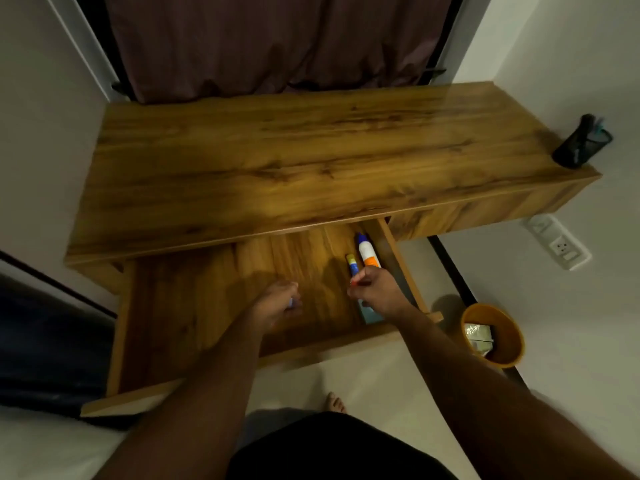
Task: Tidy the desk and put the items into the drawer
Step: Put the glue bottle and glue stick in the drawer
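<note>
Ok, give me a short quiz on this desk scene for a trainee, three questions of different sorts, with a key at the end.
1. True or false: the wooden pull-out drawer under the wooden desk top is closed.
2. Which item lies nearest the drawer's right wall? A: the white glue bottle with blue cap and orange base; B: the small yellow and blue stick; C: the black mesh pen holder.
3. Fill in: the orange round bin stands on the ____ to the right of the drawer.

Key: 1 false, both the left hand and right hand reach into it. 2 A. 3 floor.
</note>
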